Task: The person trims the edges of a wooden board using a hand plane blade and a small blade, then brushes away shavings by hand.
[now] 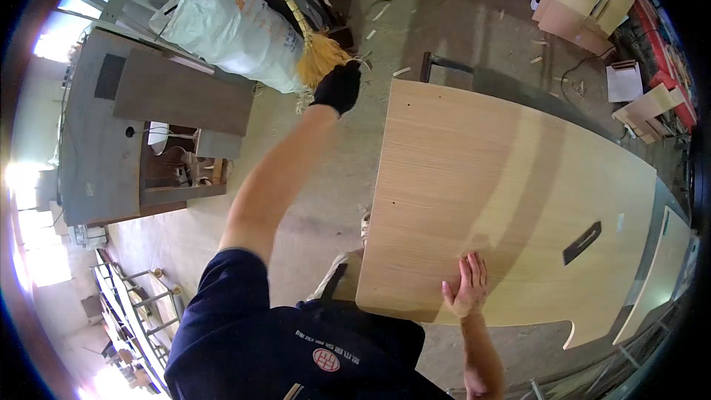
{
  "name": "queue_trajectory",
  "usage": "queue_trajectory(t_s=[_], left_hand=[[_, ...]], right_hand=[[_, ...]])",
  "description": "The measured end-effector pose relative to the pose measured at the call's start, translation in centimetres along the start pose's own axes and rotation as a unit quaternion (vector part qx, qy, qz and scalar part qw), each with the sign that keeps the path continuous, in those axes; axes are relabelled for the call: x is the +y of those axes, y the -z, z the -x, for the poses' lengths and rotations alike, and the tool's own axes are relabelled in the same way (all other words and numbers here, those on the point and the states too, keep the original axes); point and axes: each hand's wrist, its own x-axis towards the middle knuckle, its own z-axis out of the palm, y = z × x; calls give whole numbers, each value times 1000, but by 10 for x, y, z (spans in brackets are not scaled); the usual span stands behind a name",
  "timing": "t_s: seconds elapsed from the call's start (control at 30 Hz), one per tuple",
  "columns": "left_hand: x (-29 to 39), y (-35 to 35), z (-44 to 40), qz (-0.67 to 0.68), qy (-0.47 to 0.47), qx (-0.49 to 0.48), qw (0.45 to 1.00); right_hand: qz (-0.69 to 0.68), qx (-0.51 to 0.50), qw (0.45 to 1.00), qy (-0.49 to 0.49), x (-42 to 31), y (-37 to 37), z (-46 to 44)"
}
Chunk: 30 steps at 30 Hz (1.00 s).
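Note:
A large pale wood-grain board [444,178] lies flat on a support and has a few small dark holes. My right hand [466,287], bare, rests on it near the edge closest to my body, fingers spread. My left arm reaches forward past the board's left edge. In a black glove, my left hand [338,89] looks closed beside the straw broom's bristles [320,58]; what it grips, if anything, is hidden. Farther right on the board lies a dark slotted piece [582,243].
A white sack [233,26] stands behind the broom. At left is a grey cabinet [100,155] with an open compartment, and below it a metal rack [144,311]. Panel offcuts [581,4] are at the upper right. Scraps lie on the floor.

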Motion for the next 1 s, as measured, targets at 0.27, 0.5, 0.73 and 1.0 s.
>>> queue_trajectory(t_s=[0.27,0.5,0.73,1.0], left_hand=[[-148,-42,296,-59,212,-417,882],[-68,-10,347,128,227,-296,919],[-4,7,410,193,294,-366,861],[-37,27,429,352,330,-354,801]], right_hand=[[34,31,999,18,5,-3,-4],[55,35,998,-11,-13,-5,-8],[-41,129,991,17,-37,-35,-154],[-43,213,976,4,-73,-57,-391]])
